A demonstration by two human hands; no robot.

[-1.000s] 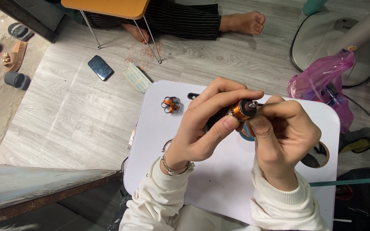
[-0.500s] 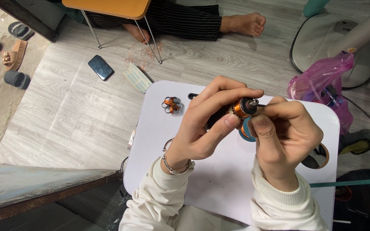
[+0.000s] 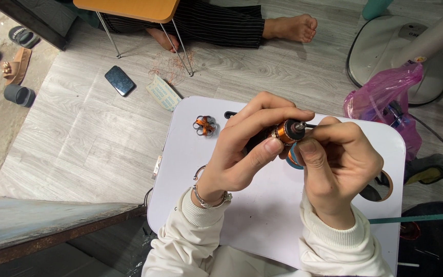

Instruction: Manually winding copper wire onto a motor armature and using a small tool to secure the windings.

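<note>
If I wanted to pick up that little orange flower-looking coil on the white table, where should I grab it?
Pinch the small copper coil piece across its outer lobes, coming straight down from above. It lies flat and alone on the white table, with bare surface all around. It sits to the left of the left hand, which with the right hand holds a copper-wound rotor.

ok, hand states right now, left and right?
Left hand: closed, holding the copper-wound motor rotor.
Right hand: closed, pinching the same rotor.

head cam | looks steeply down | close over white table (image 3: 262,215) | single view
</note>
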